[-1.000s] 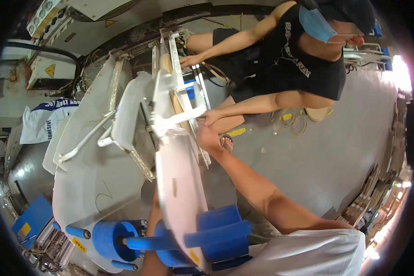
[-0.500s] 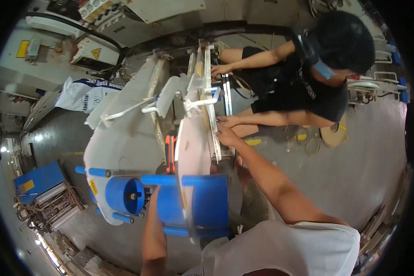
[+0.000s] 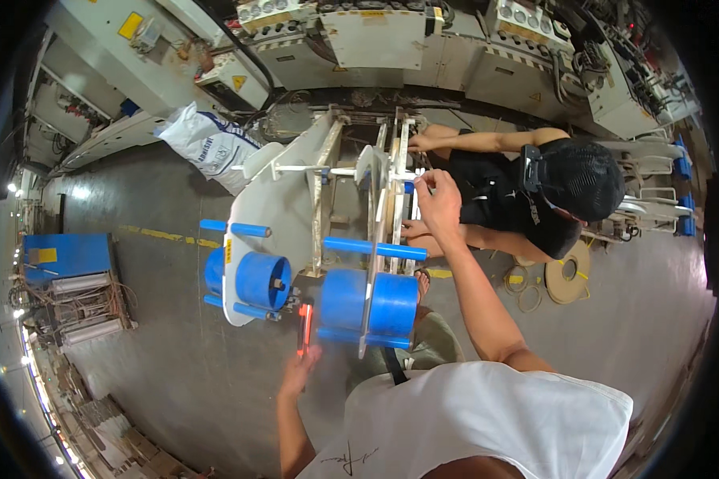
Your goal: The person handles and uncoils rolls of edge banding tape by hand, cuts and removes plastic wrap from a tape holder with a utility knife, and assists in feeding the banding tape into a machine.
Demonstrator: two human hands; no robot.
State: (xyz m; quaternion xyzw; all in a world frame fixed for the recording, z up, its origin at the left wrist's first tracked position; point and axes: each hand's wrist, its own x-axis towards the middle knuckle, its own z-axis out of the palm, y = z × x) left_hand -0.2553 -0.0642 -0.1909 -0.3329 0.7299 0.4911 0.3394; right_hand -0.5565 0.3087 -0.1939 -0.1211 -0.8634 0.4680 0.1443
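Observation:
My right hand [image 3: 441,206] reaches over the metal frame [image 3: 397,209], its fingertips pinched together at the end of a white rod [image 3: 339,171] that crosses the frame. Low in front, my left hand [image 3: 298,370] is closed round the lower end of an orange-and-black hand tool [image 3: 304,329]; its exact kind is unclear. Between my arms stand two pale side plates [image 3: 268,209], carrying blue drums [image 3: 367,302] and blue rollers [image 3: 375,248]. A co-worker's hands [image 3: 420,142] rest at the frame's right side, the nearer one partly hidden behind the frame and my arm.
The co-worker, in a black cap [image 3: 583,177], crouches at the right. Tan coils [image 3: 567,272] lie on the floor behind. A white printed sack [image 3: 209,148] sits at the far left, a blue-topped machine [image 3: 68,259] further left. Control cabinets [image 3: 373,36] line the back.
My right hand has lifted from the frame's lower side up to the rod's end. My left hand, formerly hidden behind the blue drum, now shows with the orange-and-black tool. The view has shifted.

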